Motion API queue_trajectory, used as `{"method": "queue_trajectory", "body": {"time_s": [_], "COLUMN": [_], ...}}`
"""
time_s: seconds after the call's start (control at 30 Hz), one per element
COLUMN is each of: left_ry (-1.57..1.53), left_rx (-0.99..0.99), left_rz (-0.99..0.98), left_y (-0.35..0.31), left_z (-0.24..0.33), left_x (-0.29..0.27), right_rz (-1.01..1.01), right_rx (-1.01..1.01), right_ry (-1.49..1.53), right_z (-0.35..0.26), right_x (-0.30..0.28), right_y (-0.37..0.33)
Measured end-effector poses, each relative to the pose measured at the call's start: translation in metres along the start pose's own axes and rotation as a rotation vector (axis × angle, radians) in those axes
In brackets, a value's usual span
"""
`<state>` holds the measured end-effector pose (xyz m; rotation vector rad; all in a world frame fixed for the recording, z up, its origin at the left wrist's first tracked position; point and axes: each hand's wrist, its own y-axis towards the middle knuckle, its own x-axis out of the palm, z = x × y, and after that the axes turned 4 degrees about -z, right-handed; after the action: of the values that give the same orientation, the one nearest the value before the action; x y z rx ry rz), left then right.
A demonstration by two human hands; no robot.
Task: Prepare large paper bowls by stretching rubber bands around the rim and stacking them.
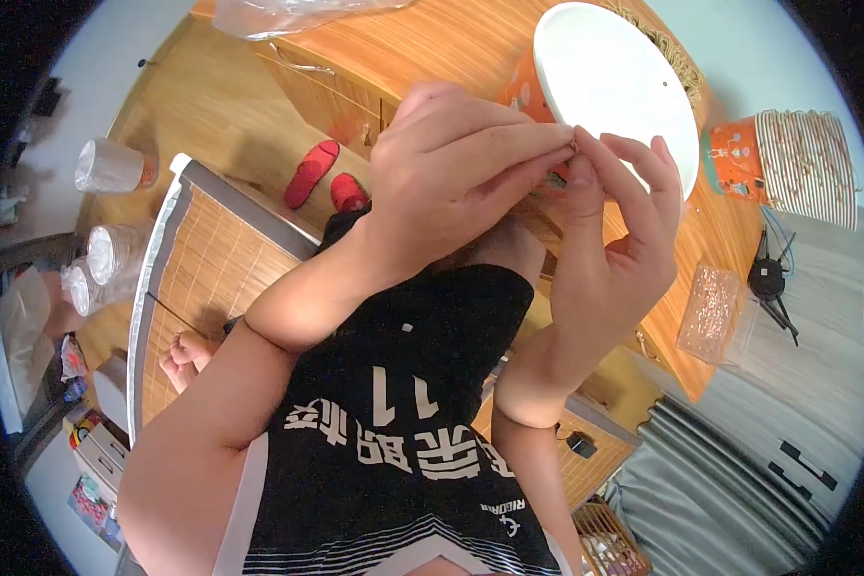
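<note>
Since fingertip work like this probably wants steadiness, left hand (451, 168) does best as anchor: thumb and forefinger pinched together at the tips. Tiny piece (574, 146) lies between both hands' fingertips, mostly hidden, kind unclear; white-topped orange tub (616, 79) beyond it. Right hand (624, 230): thumb and forefinger nipping the piece from the opposite side, other fingers loosely bent. Light, even pressure on both sides advisable.

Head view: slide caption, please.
Left hand and right hand, fingers meeting, near an orange-and-white tub on a wooden desk.
</note>
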<state>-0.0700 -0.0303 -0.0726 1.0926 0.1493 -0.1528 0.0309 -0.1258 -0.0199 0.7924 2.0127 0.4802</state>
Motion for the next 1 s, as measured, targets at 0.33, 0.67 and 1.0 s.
{"method": "queue_trajectory", "body": {"time_s": [0.33, 0.67, 1.0], "left_ry": [0.036, -0.336, -0.149], "left_rx": [-0.086, 0.299, 0.215], "left_rz": [-0.15, -0.218, -0.637], "left_y": [0.019, 0.067, 0.096], "left_z": [0.004, -0.038, -0.013], "left_x": [-0.015, -0.01, -0.04], "right_rz": [-0.033, 0.213, -0.031], "right_rx": [-0.032, -0.219, 0.649], "right_ry": [-0.201, -0.127, 1.101], "right_z": [0.008, 0.024, -0.009], "right_x": [-0.003, 0.007, 0.069], "right_y": [0.001, -0.013, -0.068]}}
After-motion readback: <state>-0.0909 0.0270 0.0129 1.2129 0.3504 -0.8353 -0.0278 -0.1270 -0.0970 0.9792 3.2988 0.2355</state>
